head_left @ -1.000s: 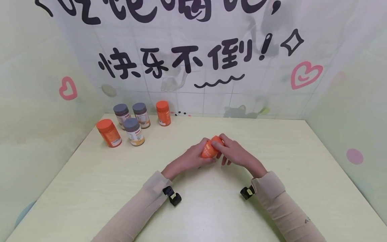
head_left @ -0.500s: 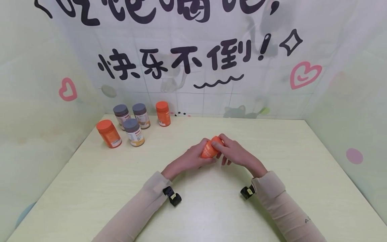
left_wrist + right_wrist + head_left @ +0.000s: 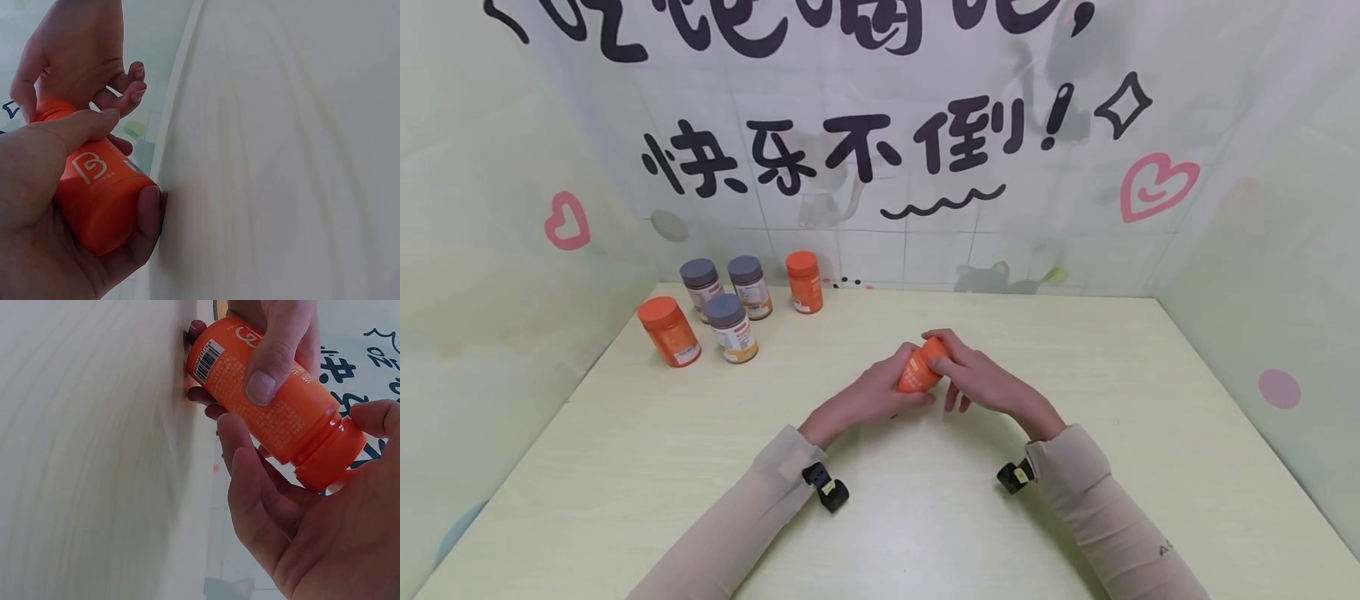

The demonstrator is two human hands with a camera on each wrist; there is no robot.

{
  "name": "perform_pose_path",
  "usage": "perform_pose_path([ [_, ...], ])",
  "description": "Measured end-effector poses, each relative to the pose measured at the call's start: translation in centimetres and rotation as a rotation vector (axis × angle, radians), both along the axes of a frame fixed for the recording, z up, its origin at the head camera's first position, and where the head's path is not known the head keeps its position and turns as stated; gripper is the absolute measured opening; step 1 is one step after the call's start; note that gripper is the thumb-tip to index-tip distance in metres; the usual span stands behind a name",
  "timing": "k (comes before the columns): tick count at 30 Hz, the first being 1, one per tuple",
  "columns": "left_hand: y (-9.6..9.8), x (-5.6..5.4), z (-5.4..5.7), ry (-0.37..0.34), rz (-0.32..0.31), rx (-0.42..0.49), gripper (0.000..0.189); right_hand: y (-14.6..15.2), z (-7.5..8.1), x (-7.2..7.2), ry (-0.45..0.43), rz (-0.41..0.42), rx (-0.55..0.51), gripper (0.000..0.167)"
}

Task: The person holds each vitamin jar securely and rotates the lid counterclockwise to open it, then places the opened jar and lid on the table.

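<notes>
At the back left corner of the table (image 3: 895, 533), an orange jar (image 3: 672, 335) stands close to the left edge, with three grey-lidded jars (image 3: 734, 337) just right of it and a second orange jar (image 3: 806, 289) farther right, near the back edge. The left arm, in a beige sleeve (image 3: 730, 525) with a small black camera (image 3: 827, 487) at the wrist, slants in from the near side toward the table's middle. The left hand (image 3: 880, 392) wraps the body of a third orange jar (image 3: 915, 375), thumb laid along one side, fingers curled round the other and by the base. This held jar tilts between both hands, midway across the table and nearer the back edge, its cap (image 3: 331, 456) pointing away and to the right; whether it touches the tabletop I cannot tell. The right arm slants in the opposite way, wrist bent inward, and the right hand (image 3: 983, 379) pinches the cap between thumb and forefinger, its other fingers loosely bent below.
</notes>
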State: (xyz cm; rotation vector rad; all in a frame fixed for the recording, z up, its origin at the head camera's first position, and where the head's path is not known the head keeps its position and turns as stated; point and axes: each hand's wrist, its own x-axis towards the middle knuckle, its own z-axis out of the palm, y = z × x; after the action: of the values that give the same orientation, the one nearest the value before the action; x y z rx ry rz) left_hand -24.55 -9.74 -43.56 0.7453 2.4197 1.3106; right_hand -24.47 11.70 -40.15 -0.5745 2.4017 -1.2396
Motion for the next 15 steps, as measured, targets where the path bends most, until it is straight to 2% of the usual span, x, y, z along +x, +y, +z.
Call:
perform_pose_path([
  [7, -0.08, -0.13, -0.26, 0.015, -0.005, -0.001, 0.055, -0.15, 0.1, 0.09, 0.02, 0.015, -0.012, 0.052],
  [15, -0.08, -0.1, -0.21, 0.011, -0.016, -0.002, 0.055, -0.33, -0.06, 0.01, 0.1, -0.035, -0.026, 0.046],
])
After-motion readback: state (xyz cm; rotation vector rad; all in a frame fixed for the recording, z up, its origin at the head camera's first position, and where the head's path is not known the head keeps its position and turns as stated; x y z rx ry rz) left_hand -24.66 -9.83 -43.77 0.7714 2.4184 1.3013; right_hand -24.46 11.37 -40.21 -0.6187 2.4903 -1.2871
